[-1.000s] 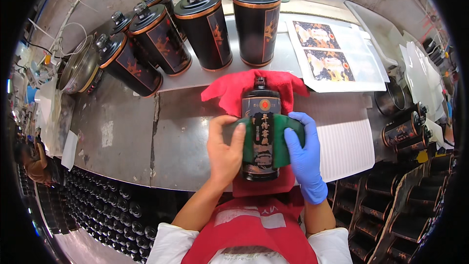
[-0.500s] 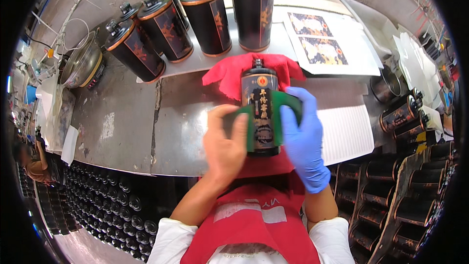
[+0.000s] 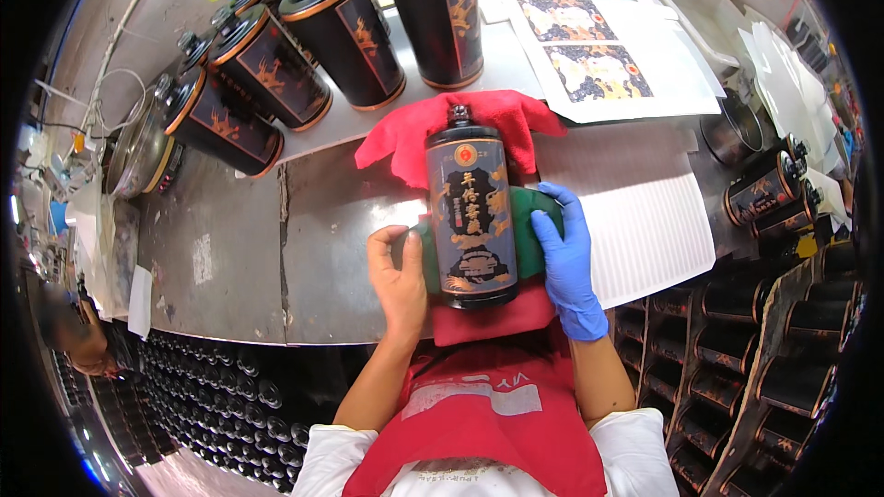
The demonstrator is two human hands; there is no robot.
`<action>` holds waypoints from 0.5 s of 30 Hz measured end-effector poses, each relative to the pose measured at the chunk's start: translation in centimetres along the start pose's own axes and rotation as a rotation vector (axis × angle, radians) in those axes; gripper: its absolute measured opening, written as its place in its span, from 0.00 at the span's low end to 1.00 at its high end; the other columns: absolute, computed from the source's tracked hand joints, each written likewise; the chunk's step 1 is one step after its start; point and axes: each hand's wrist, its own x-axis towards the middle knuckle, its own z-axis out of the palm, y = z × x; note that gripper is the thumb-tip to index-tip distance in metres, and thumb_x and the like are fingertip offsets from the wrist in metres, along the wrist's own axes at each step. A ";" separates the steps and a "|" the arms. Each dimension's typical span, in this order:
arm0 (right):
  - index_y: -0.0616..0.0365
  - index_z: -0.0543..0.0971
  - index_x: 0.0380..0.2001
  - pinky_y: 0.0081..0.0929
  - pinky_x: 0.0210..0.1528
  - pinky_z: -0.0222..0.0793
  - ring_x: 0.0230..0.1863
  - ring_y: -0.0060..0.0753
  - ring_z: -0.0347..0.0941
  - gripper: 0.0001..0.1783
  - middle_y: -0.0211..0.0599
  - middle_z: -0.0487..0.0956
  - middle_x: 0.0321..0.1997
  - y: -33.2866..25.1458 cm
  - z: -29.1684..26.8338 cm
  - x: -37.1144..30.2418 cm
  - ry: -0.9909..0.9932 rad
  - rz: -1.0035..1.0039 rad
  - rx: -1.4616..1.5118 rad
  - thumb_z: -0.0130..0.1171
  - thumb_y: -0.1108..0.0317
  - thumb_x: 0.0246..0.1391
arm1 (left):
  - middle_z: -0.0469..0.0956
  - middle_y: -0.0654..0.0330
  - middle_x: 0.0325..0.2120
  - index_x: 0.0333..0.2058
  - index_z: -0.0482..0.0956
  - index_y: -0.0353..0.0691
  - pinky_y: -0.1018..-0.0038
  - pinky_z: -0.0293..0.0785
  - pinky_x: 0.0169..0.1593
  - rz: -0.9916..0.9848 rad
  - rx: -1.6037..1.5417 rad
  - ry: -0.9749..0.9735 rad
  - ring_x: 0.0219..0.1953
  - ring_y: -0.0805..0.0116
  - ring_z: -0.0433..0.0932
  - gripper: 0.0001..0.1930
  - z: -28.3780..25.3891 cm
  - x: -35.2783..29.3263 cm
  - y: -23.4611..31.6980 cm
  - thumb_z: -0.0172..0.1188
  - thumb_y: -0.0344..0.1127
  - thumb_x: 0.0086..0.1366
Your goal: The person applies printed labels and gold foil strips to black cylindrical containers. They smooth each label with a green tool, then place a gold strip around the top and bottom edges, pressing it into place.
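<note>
Against each flank of the dark bottle (image 3: 471,213) the fingers press a green pad (image 3: 527,232) — the bare left hand (image 3: 398,281) flat on one side, the blue-gloved right hand (image 3: 564,262) on the other, both clamped on it. Since a second ago the bottle has slid slightly nearer the body, suggesting the label is being smoothed on. It lies on a red cloth (image 3: 419,133) atop the steel bench (image 3: 230,248) — black canisters (image 3: 345,32) stand beyond, beside printed sheets (image 3: 599,60).
</note>
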 end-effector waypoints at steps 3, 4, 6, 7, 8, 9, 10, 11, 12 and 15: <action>0.60 0.67 0.49 0.20 0.48 0.66 0.45 0.21 0.68 0.20 0.33 0.71 0.45 -0.3 0.4 1.8 0.024 -0.025 0.011 0.57 0.76 0.54 | 0.71 0.58 0.38 0.40 0.70 0.33 0.74 0.62 0.52 0.063 0.198 -0.092 0.44 0.68 0.68 0.10 0.0 0.1 0.2 0.57 0.32 0.63; 0.60 0.67 0.49 0.19 0.47 0.67 0.44 0.21 0.69 0.20 0.33 0.72 0.44 -0.8 0.5 2.7 0.042 -0.050 0.063 0.57 0.77 0.53 | 0.71 0.56 0.38 0.41 0.70 0.33 0.73 0.62 0.53 0.046 0.226 -0.062 0.45 0.67 0.68 0.11 -0.1 0.3 0.6 0.57 0.32 0.62; 0.60 0.68 0.47 0.18 0.43 0.69 0.40 0.19 0.70 0.19 0.31 0.73 0.40 -2.6 0.5 3.9 0.074 -0.088 0.092 0.59 0.79 0.51 | 0.71 0.60 0.35 0.40 0.70 0.34 0.77 0.65 0.46 0.160 0.349 0.051 0.39 0.72 0.68 0.10 -1.2 0.7 0.2 0.56 0.34 0.64; 0.60 0.72 0.42 0.19 0.42 0.70 0.38 0.21 0.72 0.16 0.31 0.74 0.37 -3.8 0.5 4.0 0.024 -0.108 0.074 0.60 0.80 0.49 | 0.71 0.59 0.35 0.40 0.70 0.34 0.76 0.65 0.46 0.147 0.404 0.083 0.38 0.70 0.69 0.11 -2.1 0.9 0.4 0.55 0.35 0.64; 0.58 0.74 0.40 0.21 0.41 0.69 0.37 0.23 0.72 0.15 0.31 0.74 0.36 -5.2 0.5 3.5 -0.131 -0.278 -0.051 0.61 0.79 0.46 | 0.73 0.56 0.35 0.41 0.70 0.34 0.73 0.67 0.44 0.159 0.533 0.062 0.37 0.68 0.70 0.11 -2.9 1.0 0.9 0.55 0.35 0.65; 0.56 0.76 0.37 0.22 0.40 0.69 0.36 0.24 0.72 0.15 0.32 0.74 0.35 -6.3 0.4 3.2 -0.283 -0.449 -0.179 0.62 0.79 0.43 | 0.74 0.51 0.36 0.41 0.70 0.34 0.69 0.68 0.43 0.138 0.589 0.026 0.36 0.60 0.73 0.11 -3.7 1.1 0.0 0.54 0.35 0.64; 0.54 0.77 0.36 0.23 0.39 0.68 0.35 0.25 0.72 0.15 0.30 0.74 0.35 -6.9 0.3 2.3 -0.349 -0.703 -0.416 0.62 0.75 0.41 | 0.73 0.49 0.35 0.41 0.70 0.34 0.65 0.68 0.42 0.194 0.697 -0.054 0.36 0.54 0.72 0.11 -4.2 1.2 -1.0 0.54 0.34 0.64; 0.51 0.78 0.34 0.24 0.38 0.67 0.34 0.26 0.71 0.14 0.29 0.74 0.35 -7.1 0.4 1.2 -0.417 -0.957 -0.644 0.63 0.72 0.38 | 0.73 0.46 0.35 0.40 0.70 0.34 0.62 0.68 0.40 0.251 0.814 -0.125 0.36 0.48 0.72 0.11 -4.8 1.2 -1.8 0.55 0.34 0.63; 0.49 0.78 0.34 0.24 0.37 0.66 0.34 0.25 0.71 0.14 0.27 0.74 0.35 -7.6 0.3 -0.4 -0.536 -0.969 -0.696 0.61 0.70 0.37 | 0.72 0.45 0.34 0.40 0.70 0.35 0.60 0.66 0.41 0.260 0.908 -0.146 0.37 0.45 0.70 0.10 -5.2 1.0 -2.3 0.55 0.33 0.61; 0.46 0.79 0.34 0.23 0.36 0.64 0.34 0.24 0.70 0.14 0.22 0.74 0.34 -7.8 -1.0 -4.2 -0.669 -0.900 -0.743 0.57 0.66 0.38 | 0.72 0.49 0.38 0.41 0.72 0.37 0.63 0.64 0.48 0.268 0.940 -0.235 0.42 0.49 0.69 0.09 -5.7 0.9 -2.2 0.53 0.32 0.63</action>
